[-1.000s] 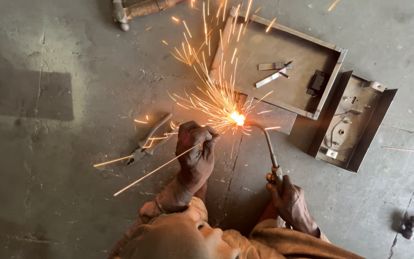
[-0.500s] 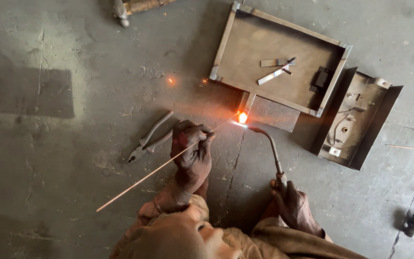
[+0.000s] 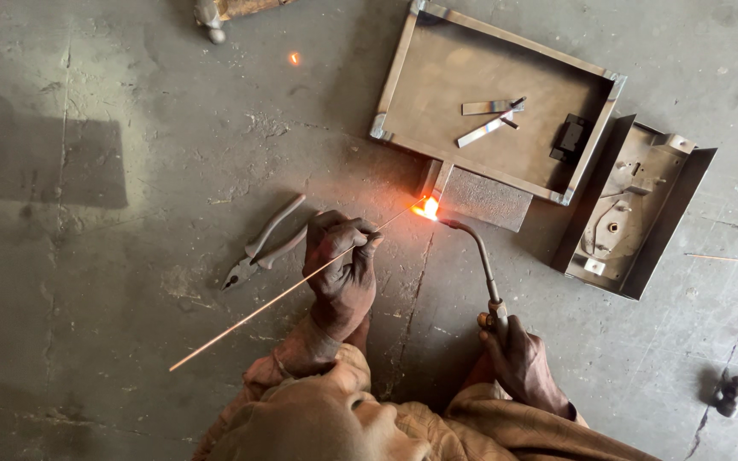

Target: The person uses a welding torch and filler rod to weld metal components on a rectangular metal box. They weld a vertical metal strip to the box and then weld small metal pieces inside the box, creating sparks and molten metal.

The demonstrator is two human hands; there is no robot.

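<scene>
my left hand (image 3: 343, 277) is closed around a long thin metal filler rod (image 3: 284, 294), its tip at the orange glow (image 3: 426, 207). my right hand (image 3: 518, 358) grips the curved-neck gas torch (image 3: 482, 260), flame on the same spot beside the shallow rectangular steel tray (image 3: 403, 60). grey pliers (image 3: 262, 248) lie just beside my left hand on the concrete floor (image 3: 87, 282).

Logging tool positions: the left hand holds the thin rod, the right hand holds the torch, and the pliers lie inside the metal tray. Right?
Not quite. In the head view the pliers lie on the floor beside the left hand, not inside the metal tray. The thin rod, right hand and torch are as stated.
</scene>
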